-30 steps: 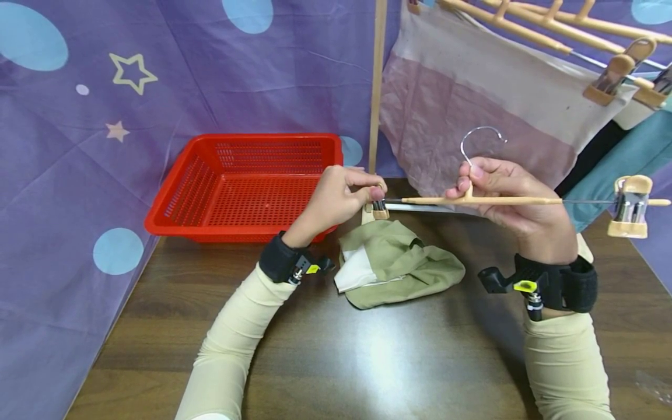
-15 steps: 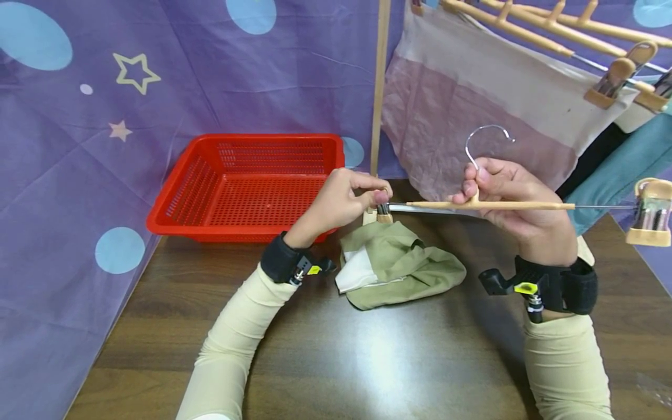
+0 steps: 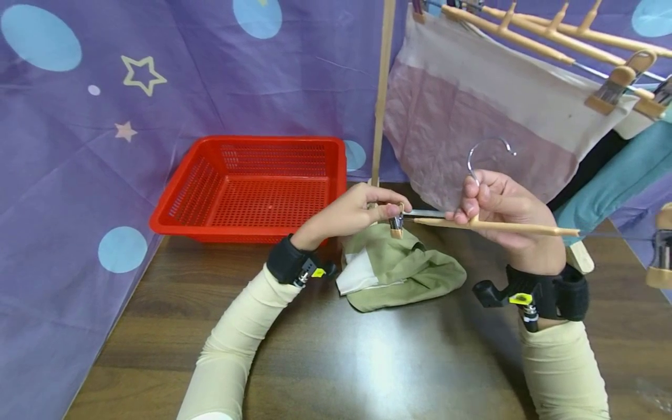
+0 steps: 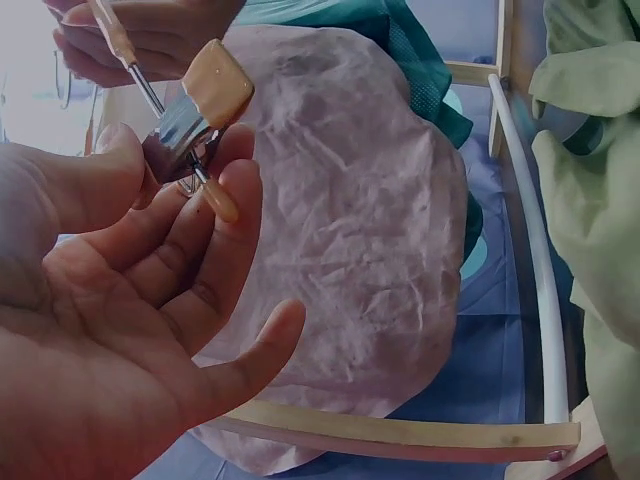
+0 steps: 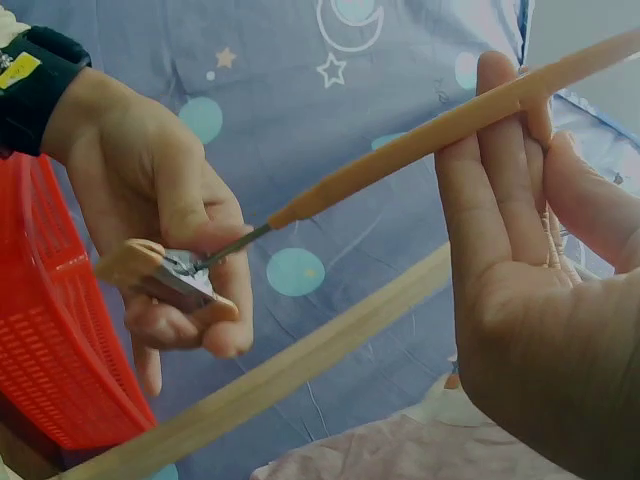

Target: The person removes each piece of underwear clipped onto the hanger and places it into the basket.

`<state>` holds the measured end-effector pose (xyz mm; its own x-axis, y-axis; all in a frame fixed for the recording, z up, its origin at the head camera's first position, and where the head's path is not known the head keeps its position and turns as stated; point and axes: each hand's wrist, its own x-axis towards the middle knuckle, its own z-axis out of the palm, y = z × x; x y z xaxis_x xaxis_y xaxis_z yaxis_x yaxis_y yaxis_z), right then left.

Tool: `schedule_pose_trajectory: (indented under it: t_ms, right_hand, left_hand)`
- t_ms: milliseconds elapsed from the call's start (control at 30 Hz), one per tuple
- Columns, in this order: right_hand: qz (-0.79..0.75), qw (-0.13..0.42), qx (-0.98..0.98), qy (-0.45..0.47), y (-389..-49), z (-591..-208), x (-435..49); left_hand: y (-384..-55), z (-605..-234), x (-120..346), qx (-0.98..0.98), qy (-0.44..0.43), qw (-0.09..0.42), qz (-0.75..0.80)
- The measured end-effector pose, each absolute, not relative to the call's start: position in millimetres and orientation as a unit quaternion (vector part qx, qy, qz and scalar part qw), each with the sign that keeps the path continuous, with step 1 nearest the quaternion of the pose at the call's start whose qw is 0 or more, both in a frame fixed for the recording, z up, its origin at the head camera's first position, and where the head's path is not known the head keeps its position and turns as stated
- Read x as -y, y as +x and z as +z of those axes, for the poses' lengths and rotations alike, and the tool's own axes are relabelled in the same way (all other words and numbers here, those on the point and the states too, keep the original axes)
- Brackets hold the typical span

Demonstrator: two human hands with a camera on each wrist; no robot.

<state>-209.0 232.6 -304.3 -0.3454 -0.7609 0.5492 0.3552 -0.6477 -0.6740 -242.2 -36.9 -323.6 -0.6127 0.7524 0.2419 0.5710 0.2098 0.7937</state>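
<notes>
My right hand (image 3: 511, 207) pinches a wooden clip hanger (image 3: 525, 226) at the base of its metal hook (image 3: 485, 149), holding it roughly level over the table. At the hanger's left end, my left hand (image 3: 354, 210) grips the clip (image 3: 396, 226) between thumb and fingers. The left wrist view shows this clip's wooden jaw piece (image 4: 218, 85) with no cloth in it. A second clip (image 3: 660, 248) sits on the right end, partly cut off by the frame. Below the hands, a crumpled olive-green garment with a white part (image 3: 425, 277) lies on the table.
A red perforated basket (image 3: 247, 234) stands at the back left. At the back right, a pink-and-white cloth (image 3: 462, 111) and a teal one (image 3: 625, 169) hang from clip hangers (image 3: 509, 35). A wooden post (image 3: 384, 87) rises behind the hands, before a purple patterned backdrop.
Both hands have lowered the hanger slightly, and the left hand has shifted to the right. The hanger's right end has dipped and its clip now reaches the frame edge. The garment has stayed put.
</notes>
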Motion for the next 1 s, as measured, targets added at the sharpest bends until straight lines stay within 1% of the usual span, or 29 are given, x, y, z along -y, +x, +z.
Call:
schedule_pose_trajectory:
  t_ms: [400, 533, 667, 767, 933, 1000]
  right_hand:
    - [-0.799, 0.360, -0.202, -0.437, -206.3, -307.6, -230.6]
    - [-0.807, 0.361, -0.199, -0.423, -205.3, -306.5, -230.2]
    - [-0.825, 0.355, -0.191, -0.397, -203.6, -304.8, -229.3]
    - [-0.847, 0.339, -0.182, -0.366, -199.4, -301.4, -228.5]
    - [-0.886, 0.289, -0.170, -0.320, -185.8, -290.7, -228.5]
    - [-0.896, 0.269, -0.174, -0.307, -180.3, -285.5, -228.1]
  left_hand:
    - [-240.8, -329.5, 30.6, -0.769, 0.429, 0.128, 0.455]
    - [-239.2, -330.9, 27.6, -0.771, 0.424, 0.129, 0.458]
    - [-238.4, -332.2, 26.0, -0.784, 0.411, 0.117, 0.450]
    - [-238.3, -333.1, 24.8, -0.786, 0.389, 0.123, 0.464]
    - [-238.7, -333.0, 23.3, -0.777, 0.349, 0.147, 0.502]
    - [-239.4, -333.3, 23.8, -0.787, 0.345, 0.152, 0.488]
